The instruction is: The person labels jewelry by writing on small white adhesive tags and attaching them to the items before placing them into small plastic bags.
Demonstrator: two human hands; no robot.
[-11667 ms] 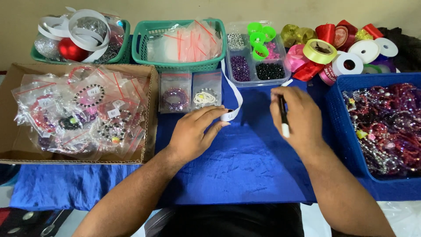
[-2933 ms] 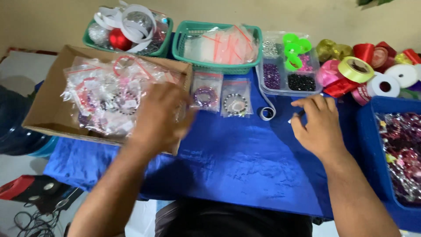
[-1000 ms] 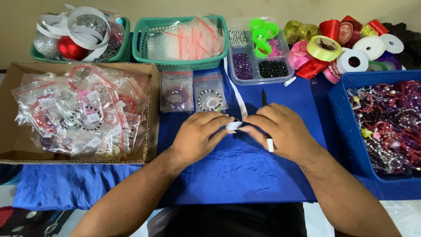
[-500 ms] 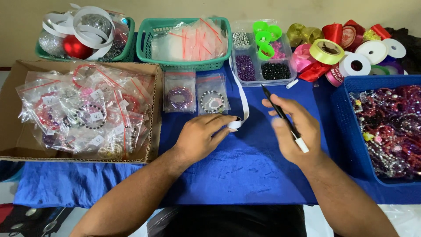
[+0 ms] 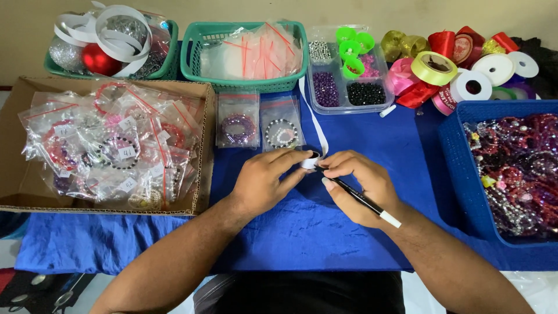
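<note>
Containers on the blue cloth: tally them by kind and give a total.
Green baskets: 2, one with white ribbon, one with clear bags
Cardboard box: 1
Clear compartment tray: 1
Blue bin: 1
Total: 5

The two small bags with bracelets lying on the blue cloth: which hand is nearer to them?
Left. The left hand lies just below the two bagged bracelets; the right hand, holding a pen, is further right.

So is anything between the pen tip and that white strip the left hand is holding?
Nothing visible: the right hand has the pen tip right at the white strip pinched by the left hand.
</note>
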